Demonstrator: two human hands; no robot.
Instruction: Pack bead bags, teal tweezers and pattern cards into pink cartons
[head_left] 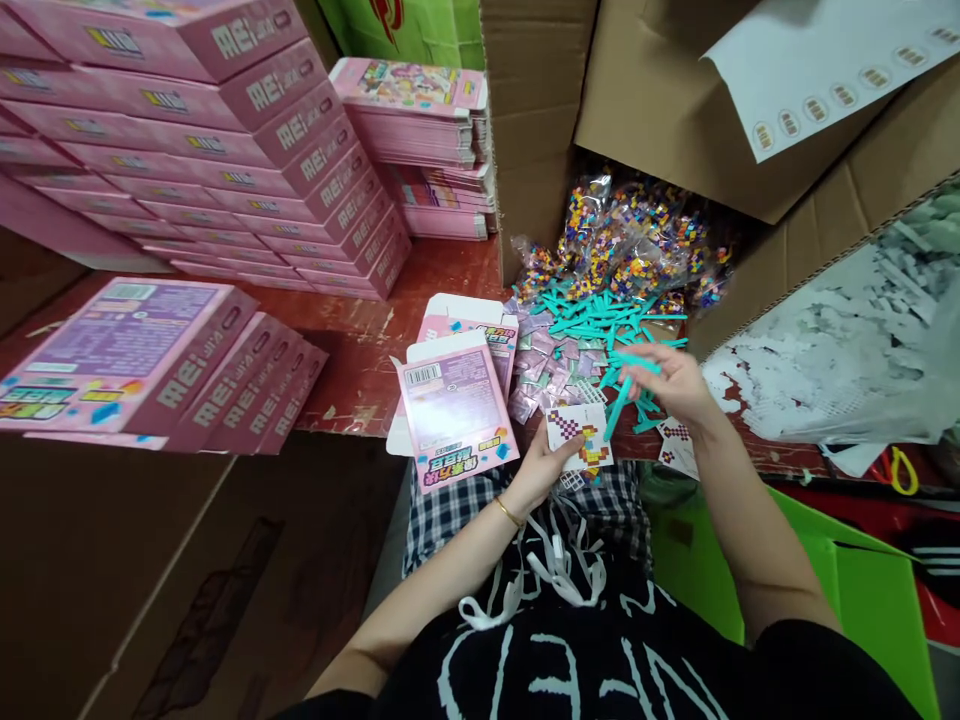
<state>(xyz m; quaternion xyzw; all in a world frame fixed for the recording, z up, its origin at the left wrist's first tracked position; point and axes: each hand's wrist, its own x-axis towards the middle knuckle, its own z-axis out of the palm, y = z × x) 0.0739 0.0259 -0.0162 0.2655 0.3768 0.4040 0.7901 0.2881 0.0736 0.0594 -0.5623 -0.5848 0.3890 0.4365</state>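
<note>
My left hand (pixel 541 472) is closed on a white pattern card (pixel 562 424) printed with small coloured squares, its thumb lying across the front. Beneath the card, part of a grid-printed piece (pixel 572 481) shows. My right hand (pixel 679 385), just right of the card, has its fingers closed on teal plastic tweezers (pixel 619 408), which point down toward the card's edge. Behind it lies a heap of similar teal tweezers (pixel 592 312). Small lilac and green packets (pixel 551 365) are spread beside them. Left of my hands, a flat pink box (pixel 457 410) with a raised flap rests on other pink boxes.
Stacked pink boxes (pixel 300 180) rise at the left, with another short stack (pixel 187 360) nearer. Bags of colourful beads (pixel 637 235) spill from a cardboard box (pixel 536 120). Folded pink cartons (pixel 420 130) stand behind. A green bin (pixel 862 610) is low at the right.
</note>
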